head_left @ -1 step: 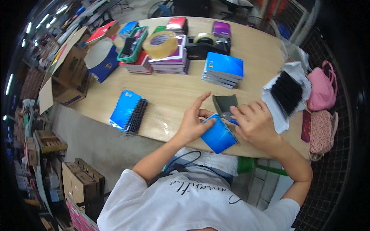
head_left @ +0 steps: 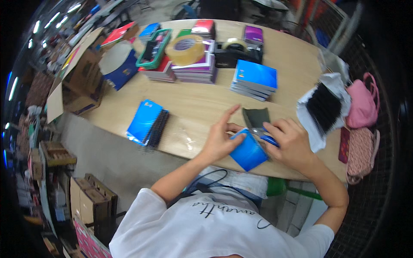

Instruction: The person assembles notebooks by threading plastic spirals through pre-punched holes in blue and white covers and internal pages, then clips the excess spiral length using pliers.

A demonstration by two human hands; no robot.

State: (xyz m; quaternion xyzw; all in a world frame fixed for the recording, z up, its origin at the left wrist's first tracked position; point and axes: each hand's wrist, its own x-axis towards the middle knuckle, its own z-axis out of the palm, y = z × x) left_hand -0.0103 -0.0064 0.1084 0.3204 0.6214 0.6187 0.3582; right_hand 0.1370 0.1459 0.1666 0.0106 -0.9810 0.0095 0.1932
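A small blue spiral notebook [head_left: 249, 154] is held at the table's near edge, its coil along the right side. My left hand [head_left: 221, 139] pinches its upper left corner between thumb and fingers, with the index finger raised. In my right hand [head_left: 290, 144] is a pair of blue-handled pliers [head_left: 270, 140], the metal head at the notebook's top corner by the coil end. The exact jaw contact is too small to make out. Just beyond lies a dark grey-green curved piece [head_left: 257, 118].
A stack of coil-bound blue notebooks [head_left: 147, 122] lies left; another blue stack [head_left: 254, 79] is ahead. Black coils [head_left: 323, 109] rest on white wrapping at right, beside pink bags [head_left: 361, 103]. Farther back are a tape roll [head_left: 185, 49], tape dispenser [head_left: 238, 56], green basket [head_left: 155, 49] and carton [head_left: 81, 88].
The whole view has shifted slightly, so things sit a little farther right. More of the pliers' blue handles shows in my right hand; both hands keep their hold.
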